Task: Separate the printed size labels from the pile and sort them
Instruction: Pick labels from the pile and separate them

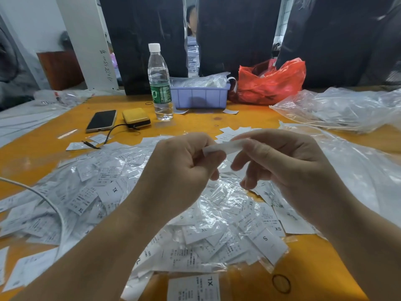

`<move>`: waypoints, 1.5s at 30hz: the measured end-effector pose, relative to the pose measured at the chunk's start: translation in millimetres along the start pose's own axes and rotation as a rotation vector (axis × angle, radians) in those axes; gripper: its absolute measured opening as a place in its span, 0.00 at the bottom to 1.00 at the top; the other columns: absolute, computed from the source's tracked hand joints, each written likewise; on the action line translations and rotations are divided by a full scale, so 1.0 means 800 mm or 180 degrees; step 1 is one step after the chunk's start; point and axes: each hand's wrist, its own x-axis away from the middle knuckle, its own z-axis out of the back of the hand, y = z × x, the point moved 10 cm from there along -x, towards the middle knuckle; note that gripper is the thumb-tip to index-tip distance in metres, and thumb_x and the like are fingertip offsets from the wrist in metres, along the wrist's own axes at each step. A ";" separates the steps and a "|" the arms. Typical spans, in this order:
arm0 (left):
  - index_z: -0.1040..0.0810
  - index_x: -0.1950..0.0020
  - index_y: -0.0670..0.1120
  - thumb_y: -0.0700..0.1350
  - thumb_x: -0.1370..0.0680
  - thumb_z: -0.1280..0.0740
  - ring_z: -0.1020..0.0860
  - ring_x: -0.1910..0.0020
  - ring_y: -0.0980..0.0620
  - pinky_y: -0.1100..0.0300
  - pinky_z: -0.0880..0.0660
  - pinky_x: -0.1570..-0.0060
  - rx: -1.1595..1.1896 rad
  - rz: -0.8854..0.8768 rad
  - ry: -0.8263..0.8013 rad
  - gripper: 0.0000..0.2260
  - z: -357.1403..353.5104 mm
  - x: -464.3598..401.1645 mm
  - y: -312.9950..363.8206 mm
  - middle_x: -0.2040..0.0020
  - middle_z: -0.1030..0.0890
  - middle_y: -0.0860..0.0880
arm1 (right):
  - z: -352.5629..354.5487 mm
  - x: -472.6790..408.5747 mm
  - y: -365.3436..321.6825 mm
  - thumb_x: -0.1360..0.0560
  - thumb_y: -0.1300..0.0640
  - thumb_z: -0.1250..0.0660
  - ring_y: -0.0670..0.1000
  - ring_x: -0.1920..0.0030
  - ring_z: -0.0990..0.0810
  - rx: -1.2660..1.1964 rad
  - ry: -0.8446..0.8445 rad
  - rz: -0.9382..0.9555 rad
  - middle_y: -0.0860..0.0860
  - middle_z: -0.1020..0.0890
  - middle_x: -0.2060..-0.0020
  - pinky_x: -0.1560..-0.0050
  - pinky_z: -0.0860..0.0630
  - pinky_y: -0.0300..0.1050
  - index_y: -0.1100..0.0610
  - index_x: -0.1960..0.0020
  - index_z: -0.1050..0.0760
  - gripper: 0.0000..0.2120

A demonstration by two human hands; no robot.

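A wide pile of white size labels [121, 192], many in clear plastic sleeves, covers the orange table [32, 153]; printed marks such as XL, S and XS show. Both hands are raised above the pile's middle. My left hand [180, 168] and my right hand [282, 159] together pinch one white label [225, 147] held edge-on between them; its print is hidden. A separate XL label [195, 287] lies near the front edge. A few more labels [230, 132] lie beyond the hands.
Behind the pile stand a water bottle [159, 83], a purple tray [199, 96] and a red plastic bag [271, 83]. A phone [101, 120] and a yellow power bank [136, 118] lie back left. Clear bags [338, 109] spread at right. A black rubber band [281, 283] lies front right.
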 end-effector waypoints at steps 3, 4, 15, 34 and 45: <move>0.21 0.62 0.50 0.52 0.22 0.33 0.26 0.72 0.59 0.69 0.33 0.73 -0.0011 0.0016 -0.0137 0.11 -0.008 0.000 -0.005 0.68 0.19 0.56 | -0.001 -0.002 0.006 0.27 0.50 0.32 0.56 0.67 0.20 -0.0293 0.0011 -0.0131 0.60 0.17 0.62 0.63 0.20 0.51 0.62 0.55 0.17 0.15; 0.21 0.61 0.50 0.56 0.21 0.35 0.25 0.71 0.58 0.66 0.32 0.74 0.0081 0.0091 -0.0207 0.13 -0.012 0.000 -0.009 0.67 0.19 0.56 | 0.002 -0.002 0.009 0.28 0.49 0.32 0.57 0.67 0.20 -0.0404 0.0052 -0.0193 0.61 0.17 0.62 0.63 0.19 0.50 0.63 0.56 0.17 0.16; 0.19 0.51 0.53 0.51 0.22 0.31 0.23 0.67 0.48 0.48 0.27 0.66 0.0223 -0.0094 -0.0542 0.04 -0.035 0.005 0.000 0.65 0.19 0.51 | 0.000 -0.001 0.010 0.26 0.63 0.29 0.53 0.72 0.25 0.1027 -0.0084 -0.0024 0.54 0.22 0.72 0.70 0.25 0.47 0.54 0.49 0.22 0.09; 0.20 0.52 0.60 0.53 0.22 0.32 0.20 0.61 0.58 0.59 0.24 0.63 -0.0088 0.0240 -0.1198 0.02 -0.070 0.018 -0.032 0.60 0.18 0.59 | 0.041 -0.001 0.008 0.28 0.70 0.42 0.51 0.51 0.21 0.4295 -0.0085 -0.0670 0.47 0.20 0.49 0.52 0.20 0.50 0.44 0.35 0.27 0.29; 0.20 0.54 0.61 0.53 0.22 0.32 0.21 0.64 0.56 0.64 0.26 0.65 -0.0182 0.0092 -0.1318 0.03 -0.078 0.020 -0.034 0.62 0.19 0.59 | 0.082 0.023 0.046 0.27 0.64 0.41 0.53 0.55 0.24 0.4628 -0.0464 -0.1955 0.48 0.25 0.58 0.56 0.23 0.47 0.52 0.51 0.27 0.09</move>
